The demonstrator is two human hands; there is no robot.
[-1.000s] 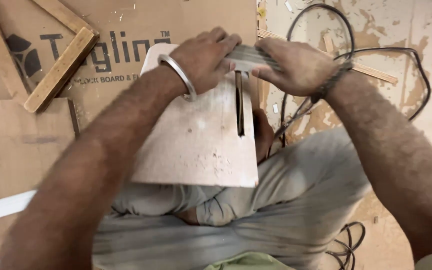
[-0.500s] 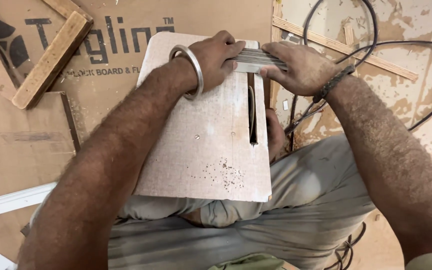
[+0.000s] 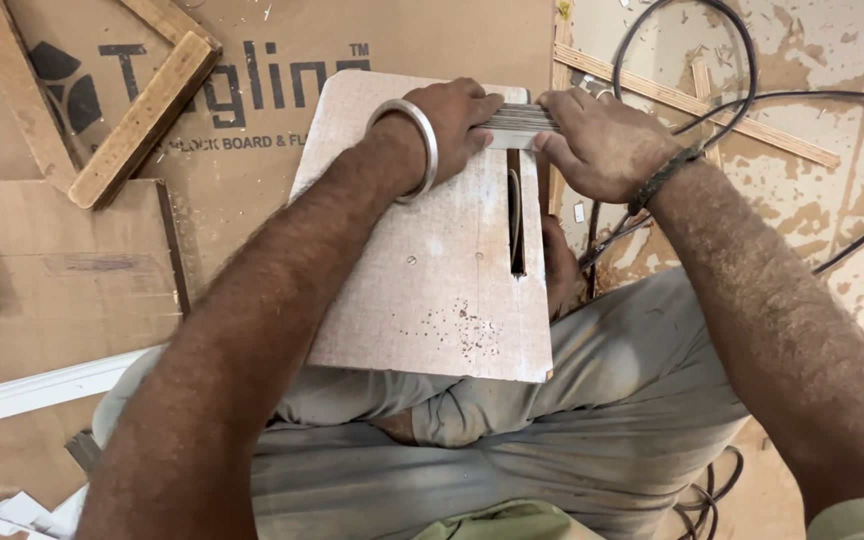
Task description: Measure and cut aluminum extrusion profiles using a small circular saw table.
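I saw both hands at the far edge of a pale board (image 3: 422, 290) that lay across the person's lap. The board carried a narrow slot (image 3: 517, 215) with a dark blade edge showing in it, running near to far on the right side. Across the far end of that slot lay a thin grey stack of strips (image 3: 517, 122). The left hand (image 3: 457, 120), with a metal bangle (image 3: 414, 148) on its wrist, was curled around the left end of the stack, fingers pressed together on it. The right hand (image 3: 602, 140), a dark cord band (image 3: 664, 180) at the wrist, pinched the right end, thumb under, fingers closed over. Black cable (image 3: 742, 90) looped on the floor to the far right. Wooden battens (image 3: 142, 115) lay on brown cardboard (image 3: 252, 200) to the left.
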